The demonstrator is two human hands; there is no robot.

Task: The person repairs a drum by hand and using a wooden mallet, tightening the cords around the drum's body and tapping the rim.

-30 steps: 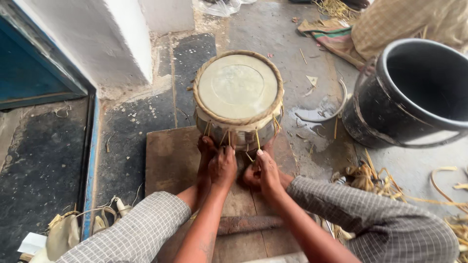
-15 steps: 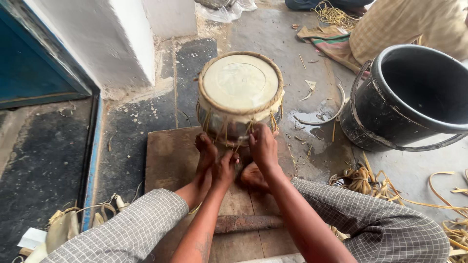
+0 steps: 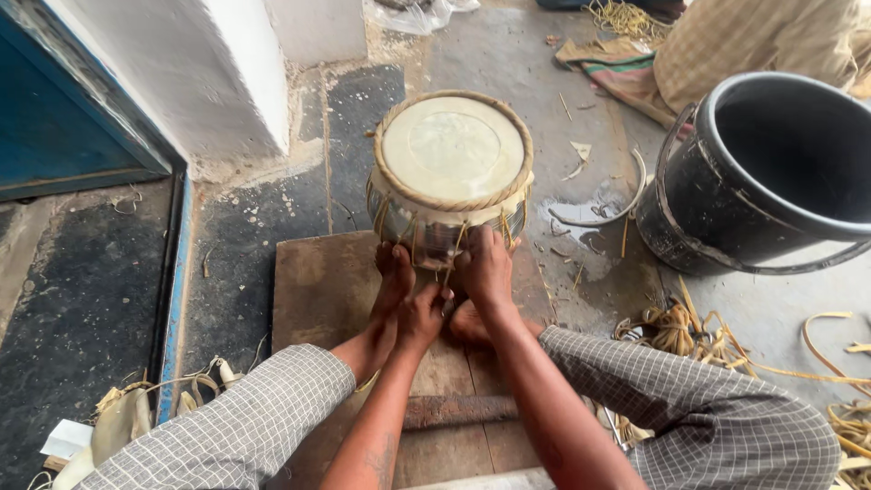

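Observation:
A small drum (image 3: 451,172) with a pale skin head, a braided rim and leather straps down its metal body stands on a wooden board (image 3: 318,290). My bare feet press against its near side. My right hand (image 3: 485,265) grips the straps on the drum's lower front. My left hand (image 3: 419,313) sits just below and to the left, closed near the strap ends between my feet; what it holds is hidden.
A large black bucket (image 3: 771,172) stands at the right. Loose strips of hide (image 3: 689,331) lie on the wet concrete floor beside it. A white wall corner (image 3: 227,82) and a blue door (image 3: 54,136) are at the left. Another person's checked cloth shows at the top right.
My right hand has moved up from beside my foot onto the drum's straps. The drum looks closer and larger in view.

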